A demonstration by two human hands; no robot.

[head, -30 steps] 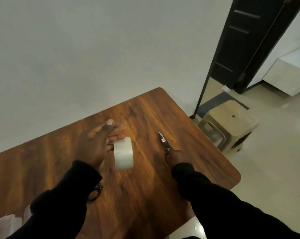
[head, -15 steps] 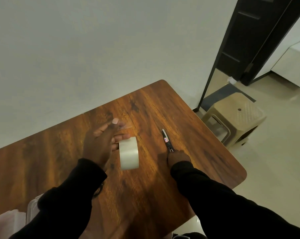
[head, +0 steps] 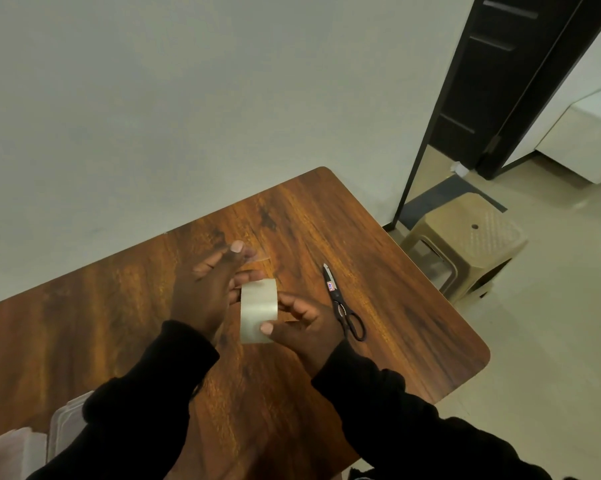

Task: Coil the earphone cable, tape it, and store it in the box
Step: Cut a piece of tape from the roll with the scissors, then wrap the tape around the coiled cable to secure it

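Hands met over a roll of clear tape (head: 258,310) near the middle of the frame, above the wooden table (head: 413,341). Your left hand (head: 207,292) came at the roll from its left side, fingers spread and only loosely curled, with a short clear strip of tape (head: 256,257) lifted off near your raised fingertip. Your right hand (head: 304,327) closed on the roll from the right, thumb pressed on its lower face and fingers wrapped behind its edge. Whether the left fingers actually gripped the roll could not be told, as it hid them.

Black-handled scissors (head: 342,303) lay flat on the table just right of your right hand, blades together and pointing toward the top of the frame, apart from your knuckles. Both of your sleeves (head: 389,410) were black. At the lower left of the frame, a translucent plastic box (head: 63,427) sat partly hidden behind your left sleeve. A dark loop, possibly the earphone cable (head: 197,389), peeked out just beside that sleeve on the table; too little showed to be sure. A tan plastic stool (head: 472,237) stood on the floor at the right of the frame, beside a dark door (head: 500,81).
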